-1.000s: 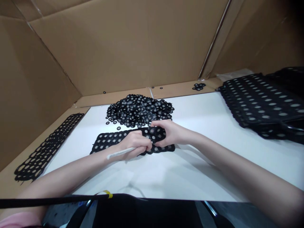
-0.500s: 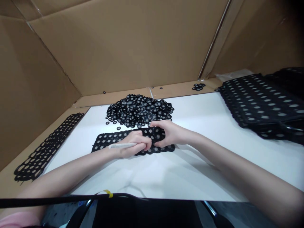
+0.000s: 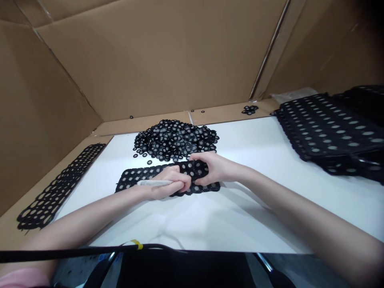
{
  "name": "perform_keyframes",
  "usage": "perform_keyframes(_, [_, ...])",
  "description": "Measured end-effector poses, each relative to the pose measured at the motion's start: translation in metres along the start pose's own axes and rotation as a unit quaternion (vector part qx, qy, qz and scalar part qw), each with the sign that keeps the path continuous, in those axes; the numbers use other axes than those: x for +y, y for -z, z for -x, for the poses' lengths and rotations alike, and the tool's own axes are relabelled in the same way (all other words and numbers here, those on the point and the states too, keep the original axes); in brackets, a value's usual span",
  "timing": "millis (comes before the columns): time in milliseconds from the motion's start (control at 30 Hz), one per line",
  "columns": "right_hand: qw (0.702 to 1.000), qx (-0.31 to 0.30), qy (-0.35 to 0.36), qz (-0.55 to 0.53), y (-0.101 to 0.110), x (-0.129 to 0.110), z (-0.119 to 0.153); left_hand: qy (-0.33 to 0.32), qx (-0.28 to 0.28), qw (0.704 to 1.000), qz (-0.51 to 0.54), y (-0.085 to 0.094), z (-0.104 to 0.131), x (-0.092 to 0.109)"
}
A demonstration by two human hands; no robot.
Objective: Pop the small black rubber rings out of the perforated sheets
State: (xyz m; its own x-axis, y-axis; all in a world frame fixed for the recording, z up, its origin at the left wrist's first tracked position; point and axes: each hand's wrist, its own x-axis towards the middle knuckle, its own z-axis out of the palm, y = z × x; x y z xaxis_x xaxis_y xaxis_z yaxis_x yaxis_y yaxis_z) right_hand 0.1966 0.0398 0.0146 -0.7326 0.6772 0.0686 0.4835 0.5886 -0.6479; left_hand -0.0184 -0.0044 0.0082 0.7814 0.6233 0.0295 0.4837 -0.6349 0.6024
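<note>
A black perforated strip [image 3: 132, 176] with rows of pale round holes lies across the white board in front of me. My left hand [image 3: 171, 182] is closed around a white pen-like tool [image 3: 154, 183], whose working end is hidden under the fingers at the strip. Thumb and fingers of my right hand [image 3: 214, 167] are curled around the strip's right part, pinching it from its far and near sides. Just beyond both hands rises a heap of small black rings [image 3: 177, 138], with a few loose ones at its left edge.
On the left lies another long perforated strip [image 3: 66, 180]. A stack of black perforated sheets [image 3: 330, 124] occupies the right side. A small ring cluster [image 3: 250, 109] sits by the back cardboard wall [image 3: 168, 56]. A black cable [image 3: 75, 253] crosses the front edge.
</note>
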Motion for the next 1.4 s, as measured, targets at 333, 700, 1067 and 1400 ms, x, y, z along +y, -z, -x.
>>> perform_keyframes(333, [0.999, 0.018, -0.042, -0.016, 0.010, 0.002, 0.002, -0.056, 0.057, 0.996, -0.034, -0.006, 0.001, -0.001])
perform_keyframes(700, [0.950, -0.083, -0.080, -0.289, 0.018, -0.002, 0.005, -0.082, 0.157, 0.980, -0.085, -0.005, 0.004, -0.003])
perform_keyframes(1067, [0.992, 0.005, -0.051, -0.116, 0.002, -0.001, 0.002, -0.070, 0.193, 0.974, -0.094, -0.007, 0.004, -0.003])
perform_keyframes(1400, [0.994, 0.004, -0.030, -0.101, 0.003, 0.002, 0.003, -0.066, 0.133, 0.988, -0.029, -0.004, 0.006, 0.007])
